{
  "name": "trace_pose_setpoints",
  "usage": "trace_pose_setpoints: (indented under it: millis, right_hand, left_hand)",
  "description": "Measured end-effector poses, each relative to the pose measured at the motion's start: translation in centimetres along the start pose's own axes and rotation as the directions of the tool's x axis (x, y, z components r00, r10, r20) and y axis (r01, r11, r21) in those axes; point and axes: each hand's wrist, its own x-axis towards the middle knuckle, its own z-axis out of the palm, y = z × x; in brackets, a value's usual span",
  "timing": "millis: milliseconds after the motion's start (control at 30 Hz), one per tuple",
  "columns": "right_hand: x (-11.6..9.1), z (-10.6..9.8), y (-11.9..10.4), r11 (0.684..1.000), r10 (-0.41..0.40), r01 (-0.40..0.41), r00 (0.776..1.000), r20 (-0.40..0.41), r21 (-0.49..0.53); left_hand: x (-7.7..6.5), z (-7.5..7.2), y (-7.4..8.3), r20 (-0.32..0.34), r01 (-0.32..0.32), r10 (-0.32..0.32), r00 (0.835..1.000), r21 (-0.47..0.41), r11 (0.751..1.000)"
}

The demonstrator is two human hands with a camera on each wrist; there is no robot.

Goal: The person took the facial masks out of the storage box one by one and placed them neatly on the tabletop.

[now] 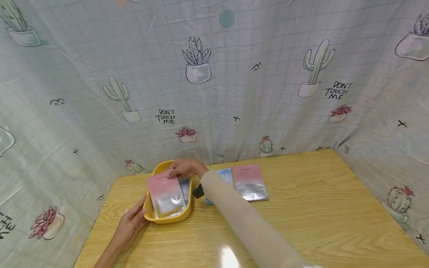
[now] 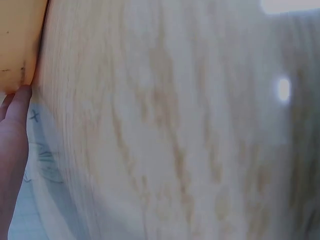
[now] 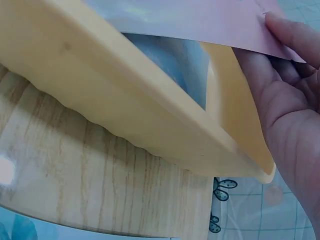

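My right hand (image 1: pixel 185 168) pinches the top edge of a pink-and-silver sheet mask packet (image 1: pixel 165 193), thumb on its printed face and the other fingers behind. The packet lies tilted over the opening of a yellow plastic basket (image 1: pixel 172 219), its silver end inside the rim. Beneath it, a blue packet (image 3: pixel 172 62) shows in the basket, mostly covered. My left hand (image 1: pixel 129 225) rests against the basket's near left corner with extended fingers. In the left wrist view, a straight digit (image 2: pixel 21 102) touches the basket's wall (image 2: pixel 17 45).
Right of the basket, another pink-and-silver packet (image 1: pixel 250 182) lies on the wooden table (image 1: pixel 318 208). Beside it is a blue packet (image 1: pixel 226 176), partly hidden by my right sleeve (image 1: pixel 241 216). A cactus-print curtain (image 1: pixel 214 100) hangs behind the table and along both sides.
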Motion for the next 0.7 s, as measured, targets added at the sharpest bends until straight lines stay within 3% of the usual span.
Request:
trace_pose_setpoints:
  millis: [133,333,567,700]
  right_hand:
    - [-0.3,0.3,-0.1,0.994,0.034,-0.034,0.999,0.007,0.104]
    - [-0.7,0.6,0.0,0.995,0.014,-0.013,1.000,-0.013,0.094]
    - [-1.1,0.9,0.5,0.997,-0.012,0.020,0.994,-0.107,0.081]
    - [-1.2,1.0,0.7,0.997,-0.024,0.033,0.992,-0.121,0.072]
  left_hand:
    - [-0.1,0.2,0.0,-0.034,0.009,-0.009,0.999,0.005,1.000]
    - [0.0,0.2,-0.1,-0.038,0.007,-0.006,0.999,0.012,1.000]
    - [0.2,0.0,-0.2,-0.021,-0.002,0.003,1.000,0.040,0.999]
    - [0.2,-0.2,-0.1,-0.011,-0.009,0.010,1.000,0.061,0.998]
